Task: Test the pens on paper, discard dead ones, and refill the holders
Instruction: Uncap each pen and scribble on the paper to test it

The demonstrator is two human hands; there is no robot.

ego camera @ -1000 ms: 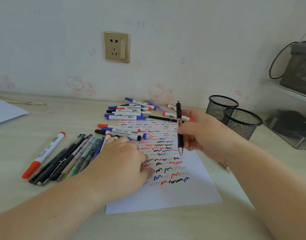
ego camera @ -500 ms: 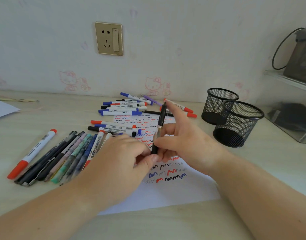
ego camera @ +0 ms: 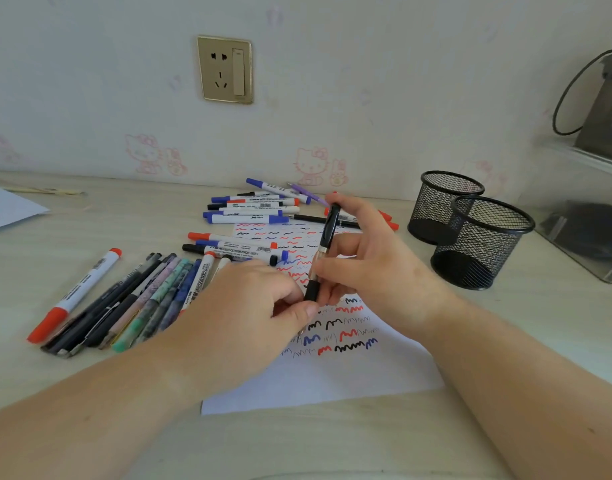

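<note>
My right hand (ego camera: pixel 373 268) holds a black click pen (ego camera: pixel 327 237) nearly upright over the white paper (ego camera: pixel 318 379), index finger on its top end. My left hand (ego camera: pixel 249 313) pinches the pen's black lower grip between thumb and fingers. The paper carries several rows of red, blue and black scribbles (ego camera: pixel 346 341). A row of pens (ego camera: pixel 124 299) lies left of the paper, with a red-capped marker (ego camera: pixel 75 292) at its left end. A heap of whiteboard markers (ego camera: pixel 252 213) lies at the paper's far edge. Two black mesh holders (ego camera: pixel 484 244) stand at the right.
A wall socket (ego camera: pixel 224 69) is set in the wall behind the desk. Another sheet of paper (ego camera: pixel 6 209) lies at the far left. A clear shelf (ego camera: pixel 581 216) with a dark bag stands at the right edge beyond the holders.
My right hand brought the black pen down and left toward my left hand, which lifted off the paper and took hold of the pen's lower end. The pen now tilts slightly.
</note>
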